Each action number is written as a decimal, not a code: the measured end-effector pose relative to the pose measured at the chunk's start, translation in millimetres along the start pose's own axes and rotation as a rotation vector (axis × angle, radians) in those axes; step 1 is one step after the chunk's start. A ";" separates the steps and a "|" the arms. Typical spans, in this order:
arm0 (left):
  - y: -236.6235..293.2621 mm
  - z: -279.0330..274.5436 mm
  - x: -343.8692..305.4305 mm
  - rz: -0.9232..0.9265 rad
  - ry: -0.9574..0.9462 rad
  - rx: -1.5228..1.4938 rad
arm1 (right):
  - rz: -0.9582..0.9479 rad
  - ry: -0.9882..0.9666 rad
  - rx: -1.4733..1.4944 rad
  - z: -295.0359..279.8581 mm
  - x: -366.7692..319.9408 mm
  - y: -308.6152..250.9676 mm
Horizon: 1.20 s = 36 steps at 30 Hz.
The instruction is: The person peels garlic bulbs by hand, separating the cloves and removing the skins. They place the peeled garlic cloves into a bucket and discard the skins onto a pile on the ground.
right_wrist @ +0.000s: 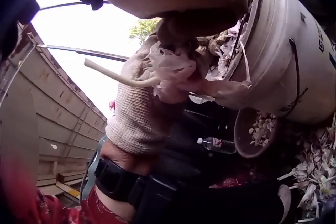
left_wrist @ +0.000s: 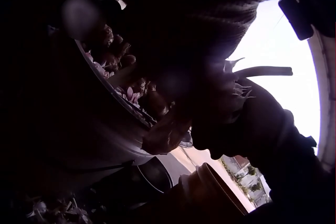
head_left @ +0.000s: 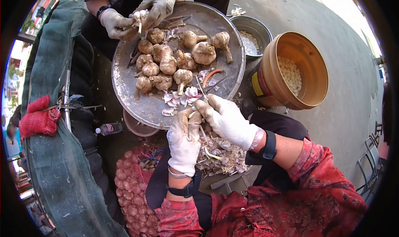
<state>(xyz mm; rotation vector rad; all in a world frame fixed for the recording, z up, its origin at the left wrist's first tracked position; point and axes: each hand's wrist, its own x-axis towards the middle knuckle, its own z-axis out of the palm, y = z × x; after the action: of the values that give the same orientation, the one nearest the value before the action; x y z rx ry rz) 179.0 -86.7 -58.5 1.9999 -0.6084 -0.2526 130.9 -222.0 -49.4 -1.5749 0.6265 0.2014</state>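
A partly peeled garlic bulb with a long pale stem lies between the two white-gloved hands. In the head view the left hand grips it from the left, and the right hand pinches at it from the right. The bulb is mostly hidden there; its stem hangs below the fingers. From the right wrist, the left glove shows behind the bulb, with bare-looking blurred shapes above. In the dark left wrist view the stem sticks out sideways; finger detail is lost.
A round metal tray bears several unpeeled bulbs, peels and orange-handled cutters. Across it, another person's gloved hands hold garlic. An orange bucket and metal pail contain cloves. A bottle and net sack are at left.
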 end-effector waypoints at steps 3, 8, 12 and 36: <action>0.0 -1.0 -1.3 -0.021 0.008 0.035 | -0.210 0.081 -0.061 2.5 2.9 5.7; -3.0 -2.4 -1.9 0.000 -0.027 0.038 | -0.242 -0.048 0.022 -1.8 4.3 2.9; 1.2 -5.6 -2.3 0.003 -0.026 0.013 | 0.049 -0.244 0.229 -12.8 -1.5 -16.8; -3.5 -12.8 -0.6 0.006 -0.218 -0.018 | -0.392 -0.227 -0.117 -15.3 1.6 -3.1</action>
<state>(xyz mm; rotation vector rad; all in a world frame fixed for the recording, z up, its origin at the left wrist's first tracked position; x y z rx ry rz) 185.0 -75.3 -55.3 1.9668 -0.7465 -0.4754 130.0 -237.1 -45.6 -1.7238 0.1248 0.1207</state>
